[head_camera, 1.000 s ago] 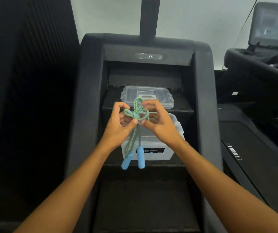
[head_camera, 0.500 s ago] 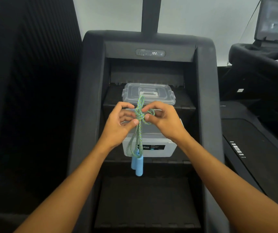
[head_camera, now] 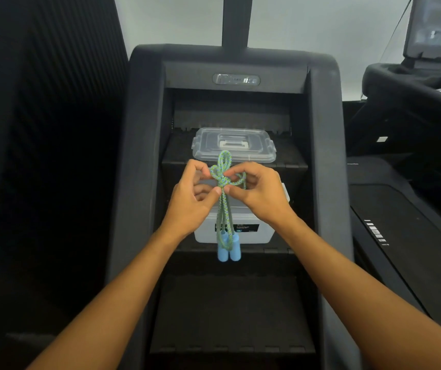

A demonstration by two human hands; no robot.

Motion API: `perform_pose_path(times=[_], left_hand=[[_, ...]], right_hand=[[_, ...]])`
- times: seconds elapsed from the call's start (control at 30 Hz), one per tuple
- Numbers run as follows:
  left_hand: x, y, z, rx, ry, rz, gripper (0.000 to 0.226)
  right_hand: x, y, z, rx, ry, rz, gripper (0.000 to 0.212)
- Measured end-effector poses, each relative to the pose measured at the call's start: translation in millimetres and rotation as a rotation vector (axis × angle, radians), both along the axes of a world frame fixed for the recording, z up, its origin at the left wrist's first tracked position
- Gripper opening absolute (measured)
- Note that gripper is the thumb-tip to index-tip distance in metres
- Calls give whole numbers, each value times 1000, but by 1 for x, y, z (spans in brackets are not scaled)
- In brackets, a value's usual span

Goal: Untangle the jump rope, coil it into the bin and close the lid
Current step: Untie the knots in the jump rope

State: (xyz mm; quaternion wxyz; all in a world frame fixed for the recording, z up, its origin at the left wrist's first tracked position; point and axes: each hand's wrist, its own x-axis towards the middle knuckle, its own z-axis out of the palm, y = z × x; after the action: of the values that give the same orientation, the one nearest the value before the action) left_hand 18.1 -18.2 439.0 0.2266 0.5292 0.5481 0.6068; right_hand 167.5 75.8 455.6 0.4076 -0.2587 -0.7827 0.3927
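Note:
A green-and-blue braided jump rope [head_camera: 223,172] is knotted into loops between my two hands. My left hand [head_camera: 191,202] pinches the knot from the left, and my right hand [head_camera: 258,194] pinches it from the right. The rope's strands hang down to two light blue handles [head_camera: 228,251], side by side in front of the bin. The clear plastic bin [head_camera: 240,235] stands open on a step, partly hidden by my hands. Its clear lid [head_camera: 234,144] lies flat on the step behind it.
The bin and lid rest on the dark steps [head_camera: 230,311] of a black stair-climber machine with raised side walls [head_camera: 139,182]. Another exercise machine with a screen [head_camera: 438,25] stands at the right. A dark ribbed wall fills the left.
The two handles have swung together and now hang side by side. The loops above the knot have shifted, one standing upright. Both hands stay on the knot.

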Motion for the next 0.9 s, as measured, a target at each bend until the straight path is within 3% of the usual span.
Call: perform_pose_path(times=[0.17,0.33,0.6,0.73,0.9], left_hand=[[6,-2,-1,105,217,75,38],[3,-3,-2,163,425,45,21],[0,0,3,169,567,75,19],[0,-1,7,84,648,139,19],[-1,-3,4,-6,638,163,21]], right_hand=[[4,-4,3,-47,7,-27,23],[4,0,-1,-58,10,-51,21],[4,0,-1,-71,-45,-14,20],[3,0,-6,-59,-72,-7,20],[4,-10,-15,114,-205,-41,17]])
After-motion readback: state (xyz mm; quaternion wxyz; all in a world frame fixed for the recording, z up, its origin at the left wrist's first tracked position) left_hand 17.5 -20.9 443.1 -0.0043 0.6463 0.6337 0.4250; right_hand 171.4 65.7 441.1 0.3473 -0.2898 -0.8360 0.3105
